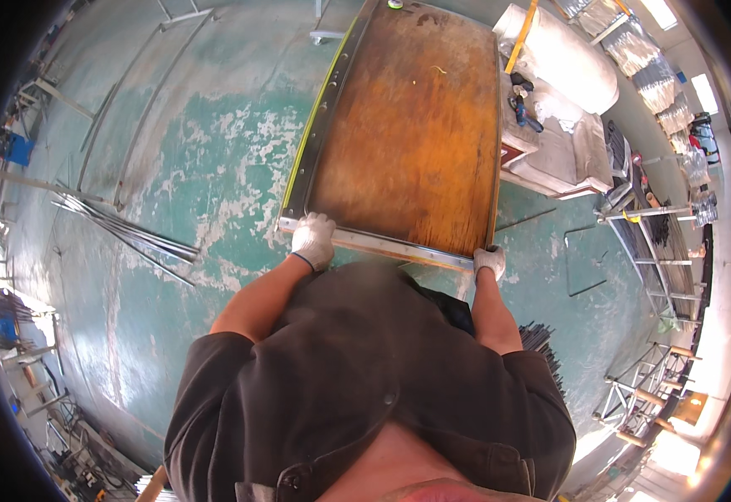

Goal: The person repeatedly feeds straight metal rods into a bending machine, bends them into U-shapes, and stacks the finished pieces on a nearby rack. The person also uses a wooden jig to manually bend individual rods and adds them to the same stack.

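A wooden work table with a worn orange-brown top stretches away in front of me. Along its near edge lies a long silver metal bar. My left hand, in a white knit glove, is closed over the bar near the table's near left corner. At the near right corner my right hand, gloved the same way, grips the bar's other end, its fingertips partly hidden. A dark metal rail with holes and a yellow-green edge runs up the table's left side.
Right of the table stands a covered bench with a blue power tool and a large white roll. Several metal bars lie on the green floor at left. Racks line the right side.
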A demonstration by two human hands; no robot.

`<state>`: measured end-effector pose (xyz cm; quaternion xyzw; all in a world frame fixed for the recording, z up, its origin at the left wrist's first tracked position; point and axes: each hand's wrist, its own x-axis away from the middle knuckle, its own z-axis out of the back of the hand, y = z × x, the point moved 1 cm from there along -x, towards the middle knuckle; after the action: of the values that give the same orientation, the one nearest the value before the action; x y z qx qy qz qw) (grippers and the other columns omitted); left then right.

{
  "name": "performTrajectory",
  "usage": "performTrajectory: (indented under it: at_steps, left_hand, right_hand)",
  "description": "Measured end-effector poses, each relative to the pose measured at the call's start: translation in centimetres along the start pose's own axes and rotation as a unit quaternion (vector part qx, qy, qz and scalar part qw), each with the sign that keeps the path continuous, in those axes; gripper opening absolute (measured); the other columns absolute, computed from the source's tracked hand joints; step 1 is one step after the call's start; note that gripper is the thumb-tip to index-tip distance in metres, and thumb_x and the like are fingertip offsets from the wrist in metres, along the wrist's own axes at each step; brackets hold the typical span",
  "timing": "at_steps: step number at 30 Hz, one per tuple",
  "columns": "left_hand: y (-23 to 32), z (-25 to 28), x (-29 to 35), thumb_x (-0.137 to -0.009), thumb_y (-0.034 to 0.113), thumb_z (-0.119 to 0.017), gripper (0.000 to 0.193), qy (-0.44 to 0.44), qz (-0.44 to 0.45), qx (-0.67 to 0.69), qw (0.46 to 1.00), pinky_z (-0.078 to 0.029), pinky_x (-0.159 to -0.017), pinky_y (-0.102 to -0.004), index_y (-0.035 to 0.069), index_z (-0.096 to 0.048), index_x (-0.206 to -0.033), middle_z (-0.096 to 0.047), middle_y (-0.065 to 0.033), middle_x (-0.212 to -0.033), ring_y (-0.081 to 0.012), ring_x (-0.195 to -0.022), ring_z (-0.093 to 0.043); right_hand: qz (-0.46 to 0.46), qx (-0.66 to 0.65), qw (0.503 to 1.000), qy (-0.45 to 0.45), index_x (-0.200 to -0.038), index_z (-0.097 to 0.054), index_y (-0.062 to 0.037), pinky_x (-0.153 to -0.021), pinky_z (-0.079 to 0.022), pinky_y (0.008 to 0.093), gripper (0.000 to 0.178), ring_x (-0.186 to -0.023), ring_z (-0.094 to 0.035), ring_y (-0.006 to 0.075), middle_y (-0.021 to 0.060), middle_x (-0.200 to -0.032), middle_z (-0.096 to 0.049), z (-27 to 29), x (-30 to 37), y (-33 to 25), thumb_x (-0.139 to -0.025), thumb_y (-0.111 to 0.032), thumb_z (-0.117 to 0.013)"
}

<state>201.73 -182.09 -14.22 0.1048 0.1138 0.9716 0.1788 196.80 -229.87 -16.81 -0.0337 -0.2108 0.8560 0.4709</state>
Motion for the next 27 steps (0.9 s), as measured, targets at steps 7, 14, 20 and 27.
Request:
performTrajectory:
  at_steps: [7,14,20,27]
  left_hand:
    - [0.2,-0.2,0.5,-0.082,0.012,-0.065,0.025,0.001,0.011,0.002,1.000,-0.050,-0.100,-0.0433,0.010,-0.075,-0.104,-0.069,-0.0117,-0.114,-0.0314,-0.116,-0.063]
    - [0.4,0.5,0.6,-0.082,0.011,-0.064,0.025,-0.018,0.028,0.005,0.999,-0.050,-0.100,-0.0433,0.011,-0.076,-0.104,-0.069,-0.0115,-0.115,-0.0320,-0.116,-0.062]
    - [-0.2,0.8,-0.4,-0.083,0.009,-0.061,0.023,0.003,0.035,0.073,0.997,-0.050,-0.101,-0.0478,0.008,-0.074,-0.101,-0.069,-0.0155,-0.116,-0.0373,-0.117,-0.061]
    - [0.1,0.5,0.9,-0.081,0.004,-0.060,0.021,0.084,0.041,0.158,0.983,-0.052,-0.098,-0.0481,0.006,-0.073,-0.098,-0.070,-0.0170,-0.111,-0.0390,-0.113,-0.062]
  right_hand:
    - [-0.016,0.003,1.000,-0.009,-0.118,-0.076,-0.0081,-0.100,-0.057,0.0448,0.046,-0.113,-0.074,0.0358,0.0183,-0.118,-0.077,-0.1,0.2,-0.1,-0.074,-0.020,-0.074]
    - [-0.027,0.181,0.972,-0.145,-0.117,-0.077,-0.0034,-0.090,-0.060,0.0447,0.040,-0.112,-0.076,0.0364,0.0217,-0.122,-0.077,-1.3,-4.6,-0.8,-0.078,-0.013,-0.070]
    - [-0.052,-0.312,0.935,-0.163,-0.107,-0.070,-0.0026,-0.058,-0.055,0.0405,0.020,-0.066,-0.069,0.0279,0.0102,-0.075,-0.067,-0.3,-5.6,1.1,-0.089,-0.008,-0.064]
    - [0.012,-0.712,0.623,-0.325,-0.119,-0.066,-0.0068,-0.046,-0.019,0.0278,0.035,-0.047,-0.021,0.0063,-0.0103,-0.062,-0.024,12.8,1.9,-8.2,-0.112,-0.039,-0.055]
